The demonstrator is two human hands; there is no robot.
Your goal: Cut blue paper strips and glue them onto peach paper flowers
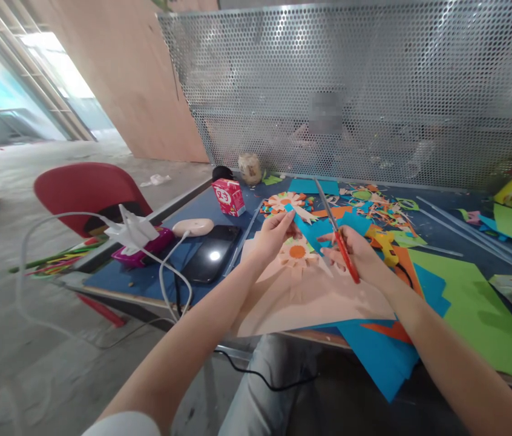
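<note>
My left hand (pixel 274 233) pinches the edge of a blue paper piece (pixel 313 233) held just above the table. My right hand (pixel 358 254) is closed round the red handles of a pair of scissors (pixel 335 230), whose blades point up and away past the blue piece. Below the hands lies a pale pink sheet (pixel 301 297) with an orange and cream paper flower (pixel 298 253) on it. A second paper flower (pixel 285 201) lies farther back.
Blue (pixel 380 357) and green (pixel 478 309) sheets lie at the right, with paper scraps behind. A black phone (pixel 210 254), a white charger with cable (pixel 131 233), a red carton (pixel 229 197) and a red chair (pixel 88 194) are at the left. A perforated metal screen (pixel 351 91) closes the back.
</note>
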